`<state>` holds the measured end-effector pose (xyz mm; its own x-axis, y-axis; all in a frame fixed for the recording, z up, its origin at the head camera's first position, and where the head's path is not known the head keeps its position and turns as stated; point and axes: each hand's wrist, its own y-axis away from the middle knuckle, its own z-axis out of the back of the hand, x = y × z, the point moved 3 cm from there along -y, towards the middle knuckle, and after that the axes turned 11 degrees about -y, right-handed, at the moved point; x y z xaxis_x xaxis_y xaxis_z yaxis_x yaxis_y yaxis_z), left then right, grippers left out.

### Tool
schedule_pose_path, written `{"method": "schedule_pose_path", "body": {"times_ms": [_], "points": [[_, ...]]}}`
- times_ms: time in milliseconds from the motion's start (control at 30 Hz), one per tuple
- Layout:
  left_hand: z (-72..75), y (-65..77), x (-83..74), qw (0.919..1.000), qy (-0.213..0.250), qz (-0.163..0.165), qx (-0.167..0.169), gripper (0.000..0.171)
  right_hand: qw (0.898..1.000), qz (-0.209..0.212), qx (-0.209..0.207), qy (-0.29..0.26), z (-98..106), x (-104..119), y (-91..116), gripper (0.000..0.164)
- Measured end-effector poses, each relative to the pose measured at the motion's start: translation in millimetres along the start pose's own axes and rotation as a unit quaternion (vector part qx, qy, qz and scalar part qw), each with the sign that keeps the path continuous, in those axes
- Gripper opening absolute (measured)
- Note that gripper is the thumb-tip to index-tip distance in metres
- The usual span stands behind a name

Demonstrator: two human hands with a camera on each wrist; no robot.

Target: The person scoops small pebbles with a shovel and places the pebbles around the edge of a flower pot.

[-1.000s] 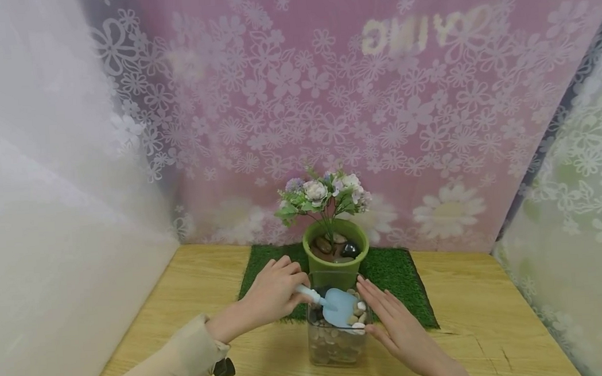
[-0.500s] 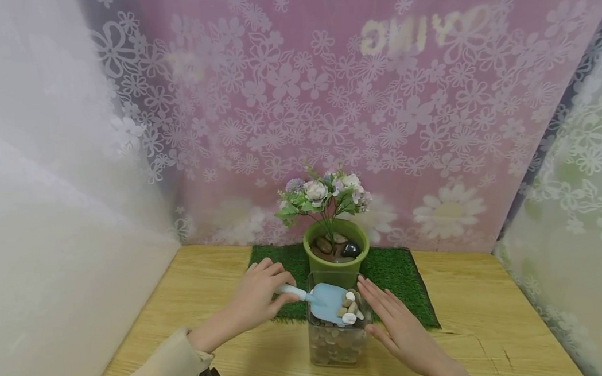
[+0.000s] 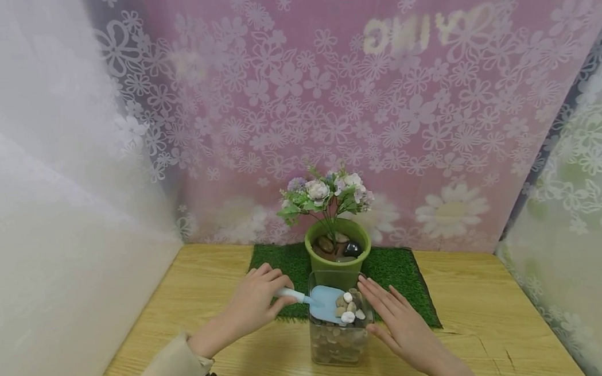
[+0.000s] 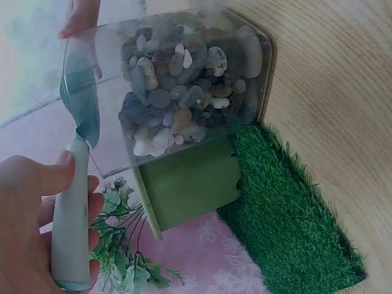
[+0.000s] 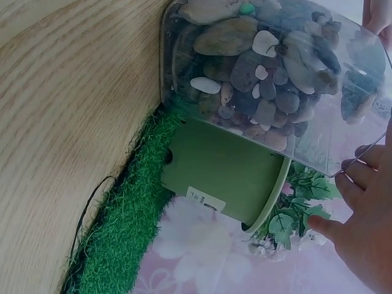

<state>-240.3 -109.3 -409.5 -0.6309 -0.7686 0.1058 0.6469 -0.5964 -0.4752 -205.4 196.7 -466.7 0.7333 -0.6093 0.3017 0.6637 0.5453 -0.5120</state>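
Note:
My left hand [image 3: 256, 301] grips the white handle of a small light-blue toy shovel [image 3: 324, 301]. In the left wrist view, fingers and thumb wrap round that handle [image 4: 70, 226]. The blade lies nearly level inside the top of a clear square container [image 3: 318, 339], above most of the stones. Several white and tan pebbles [image 3: 347, 308] sit at the blade's front end. Through the clear wall, mixed stones [image 4: 177, 86] fill the lower part. My right hand [image 3: 405, 331] has its fingers straight along the container's right side, fingertips at the rim [image 5: 361, 165].
Right behind the container stands a green flowerpot [image 3: 337, 266] with flowers [image 3: 324, 192] and large stones. It rests on an artificial grass mat [image 3: 397, 280] on the wooden table [image 3: 270, 362]. A pink floral curtain [image 3: 296, 113] hangs behind, with pale sheets at both sides.
My left hand has drawn the shovel to the left and levelled its blade, with pebbles showing at the front end. In the last half second it has barely moved. My right hand stays put.

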Motion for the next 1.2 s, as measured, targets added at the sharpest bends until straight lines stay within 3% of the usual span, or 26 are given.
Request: {"method": "schedule_pose_path", "body": {"times_ms": [200, 400, 733, 1200], "points": [[-2.0, 1.3, -0.2, 0.9999, 0.014, 0.005, 0.005, 0.018, 1.000, -0.003, 0.004, -0.014, 0, 0, 0, 0.083], [-2.3, 1.1, 2.6, 0.9993, 0.025, 0.015, -0.022, 0.017, 1.000, -0.003, 0.003, -0.016, 0, 0, 1, 0.082], [4.8, -6.4, 13.6, 0.9985, 0.015, 0.028, -0.045, 0.020, 1.000, -0.011, 0.007, -0.015, 0, -1, 2, 0.079], [14.1, -17.1, 23.7, 0.9974, 0.019, 0.048, -0.050, 0.018, 1.000, 0.002, 0.002, -0.011, 0, 0, 1, 0.082]]}}
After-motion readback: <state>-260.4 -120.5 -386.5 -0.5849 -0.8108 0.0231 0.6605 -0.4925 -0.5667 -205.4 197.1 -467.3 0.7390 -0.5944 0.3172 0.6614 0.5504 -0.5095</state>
